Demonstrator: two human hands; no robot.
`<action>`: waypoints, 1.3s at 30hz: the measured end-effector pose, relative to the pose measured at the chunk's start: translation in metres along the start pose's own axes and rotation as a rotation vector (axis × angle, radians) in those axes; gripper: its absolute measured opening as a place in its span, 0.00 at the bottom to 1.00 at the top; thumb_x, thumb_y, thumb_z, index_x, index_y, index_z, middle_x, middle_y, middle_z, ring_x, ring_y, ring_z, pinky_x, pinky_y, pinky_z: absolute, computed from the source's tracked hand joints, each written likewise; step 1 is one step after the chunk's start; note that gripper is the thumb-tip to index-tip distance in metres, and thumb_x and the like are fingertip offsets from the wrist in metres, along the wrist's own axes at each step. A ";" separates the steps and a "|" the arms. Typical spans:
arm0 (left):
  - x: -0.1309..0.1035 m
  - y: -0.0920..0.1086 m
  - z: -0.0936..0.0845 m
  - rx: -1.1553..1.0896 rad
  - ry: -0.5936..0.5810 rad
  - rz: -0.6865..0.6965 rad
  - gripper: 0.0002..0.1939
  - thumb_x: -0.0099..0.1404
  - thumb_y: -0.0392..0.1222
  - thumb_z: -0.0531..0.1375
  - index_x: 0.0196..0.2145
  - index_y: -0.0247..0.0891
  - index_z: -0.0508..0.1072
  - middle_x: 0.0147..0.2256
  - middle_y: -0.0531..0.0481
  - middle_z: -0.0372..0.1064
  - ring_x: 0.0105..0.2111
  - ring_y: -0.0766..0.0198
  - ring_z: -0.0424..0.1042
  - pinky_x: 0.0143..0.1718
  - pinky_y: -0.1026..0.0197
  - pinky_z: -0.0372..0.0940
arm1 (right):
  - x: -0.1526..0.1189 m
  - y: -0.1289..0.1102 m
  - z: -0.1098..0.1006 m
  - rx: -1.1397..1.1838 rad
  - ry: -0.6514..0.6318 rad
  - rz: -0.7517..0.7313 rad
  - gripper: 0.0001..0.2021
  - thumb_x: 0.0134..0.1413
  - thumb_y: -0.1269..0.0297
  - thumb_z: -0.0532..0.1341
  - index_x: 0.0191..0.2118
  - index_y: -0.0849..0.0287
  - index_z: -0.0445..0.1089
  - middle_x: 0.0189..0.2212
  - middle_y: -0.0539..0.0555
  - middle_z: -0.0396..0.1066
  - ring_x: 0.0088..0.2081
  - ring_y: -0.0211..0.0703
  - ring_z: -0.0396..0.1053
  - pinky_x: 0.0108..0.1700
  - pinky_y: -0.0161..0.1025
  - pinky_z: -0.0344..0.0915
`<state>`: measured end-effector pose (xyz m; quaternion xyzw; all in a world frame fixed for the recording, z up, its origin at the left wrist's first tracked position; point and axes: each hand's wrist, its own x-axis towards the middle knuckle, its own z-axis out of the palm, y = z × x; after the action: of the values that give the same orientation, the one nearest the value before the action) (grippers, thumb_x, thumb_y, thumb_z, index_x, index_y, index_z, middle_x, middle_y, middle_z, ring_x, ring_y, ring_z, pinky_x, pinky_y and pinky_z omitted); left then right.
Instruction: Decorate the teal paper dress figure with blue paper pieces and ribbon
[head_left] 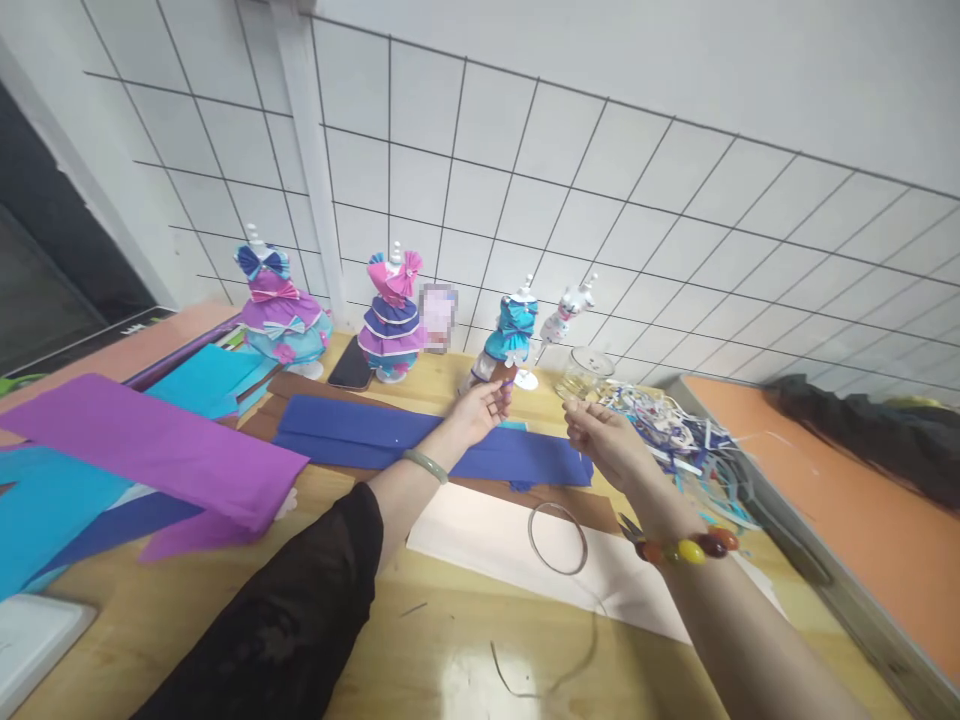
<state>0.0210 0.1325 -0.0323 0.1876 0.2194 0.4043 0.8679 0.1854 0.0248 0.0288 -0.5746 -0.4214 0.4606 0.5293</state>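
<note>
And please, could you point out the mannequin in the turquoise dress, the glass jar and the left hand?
Turquoise-dressed mannequin (517, 328): head view, middle of the dress.
Glass jar (588, 371): head view, side wall.
Left hand (480, 413): head view, its middle.

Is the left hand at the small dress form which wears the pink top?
No, the left hand is beside the lower part of the turquoise-topped form, apart from the pink-topped form.

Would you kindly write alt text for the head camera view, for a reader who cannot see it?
A person's left hand is at the lower front of a small teal-dressed mannequin; the right hand, fingers pinched, is near a clear container. Two more dressed mannequins stand farther left behind folded blue material on a wooden table.
</note>
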 end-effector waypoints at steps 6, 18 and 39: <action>0.000 -0.002 0.001 0.056 0.022 0.020 0.05 0.55 0.33 0.60 0.32 0.33 0.70 0.29 0.48 0.70 0.28 0.69 0.69 0.29 0.66 0.62 | -0.052 0.022 -0.019 -0.436 -0.043 -0.028 0.13 0.40 0.54 0.65 0.20 0.60 0.70 0.15 0.47 0.63 0.19 0.32 0.55 0.22 0.33 0.50; -0.011 -0.007 0.009 0.297 -0.003 -0.038 0.04 0.54 0.26 0.60 0.29 0.29 0.71 0.25 0.46 0.69 0.26 0.69 0.69 0.28 0.67 0.63 | -0.057 0.060 0.012 -0.986 -0.067 -0.391 0.09 0.53 0.66 0.56 0.37 0.55 0.72 0.35 0.56 0.69 0.35 0.44 0.67 0.38 0.40 0.61; -0.045 -0.027 0.038 1.010 -0.470 -0.154 0.18 0.51 0.50 0.63 0.35 0.35 0.74 0.32 0.45 0.71 0.31 0.67 0.68 0.28 0.68 0.59 | -0.064 0.046 -0.009 0.139 0.115 0.049 0.16 0.36 0.52 0.67 0.28 0.59 0.71 0.20 0.50 0.70 0.23 0.35 0.66 0.28 0.32 0.61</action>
<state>0.0325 0.0754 -0.0044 0.6483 0.1993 0.1317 0.7229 0.1804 -0.0430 -0.0118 -0.5722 -0.3431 0.4676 0.5799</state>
